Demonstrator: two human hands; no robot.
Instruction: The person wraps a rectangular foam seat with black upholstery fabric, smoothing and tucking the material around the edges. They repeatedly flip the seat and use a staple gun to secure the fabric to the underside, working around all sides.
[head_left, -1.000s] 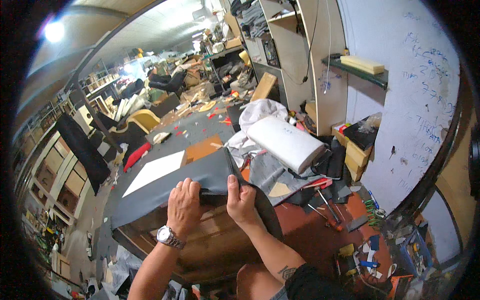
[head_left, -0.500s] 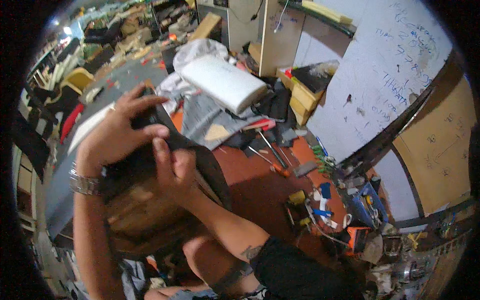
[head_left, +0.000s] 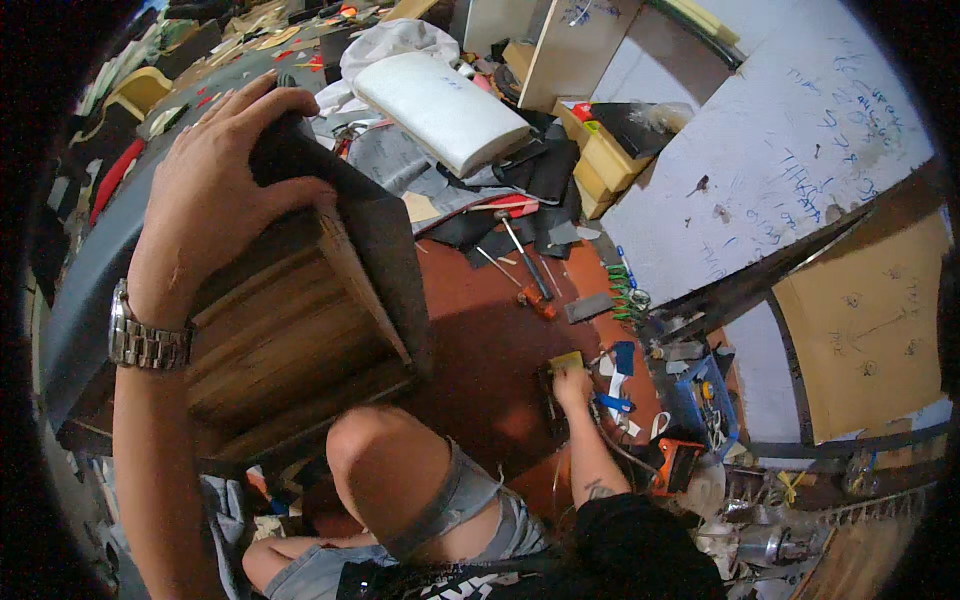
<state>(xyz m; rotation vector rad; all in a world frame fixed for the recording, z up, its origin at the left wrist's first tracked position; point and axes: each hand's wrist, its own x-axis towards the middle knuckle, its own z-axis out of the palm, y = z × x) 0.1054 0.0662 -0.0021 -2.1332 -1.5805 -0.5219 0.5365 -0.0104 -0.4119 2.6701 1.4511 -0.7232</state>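
A wooden frame (head_left: pixel 300 345) with dark fabric over its edges leans by my knees, its bare timber side facing me. My left hand (head_left: pixel 215 170) is hooked over its upper edge, fingers on the dark cover (head_left: pixel 385 225) and thumb along the near rim. Down on the red floor to the right, my right hand (head_left: pixel 572 385) is closed on a yellow-and-black tool (head_left: pixel 566 361). Its exact kind is partly hidden by the hand. Beside that hand lie a blue-handled item (head_left: pixel 615 403) and pale scraps.
A hammer (head_left: pixel 528 260) and an orange-handled tool (head_left: pixel 537 302) lie on the floor ahead. Beyond are a white foam slab (head_left: pixel 445 110) and grey cloth. To the right stand a blue tray (head_left: pixel 732 400) of tools, an orange tool (head_left: pixel 677 467) and a marked white panel (head_left: pixel 760 170).
My right hand has left the dark cover near my left hand and reached down right to the yellow-and-black tool. My left hand has shifted up along the frame's edge.
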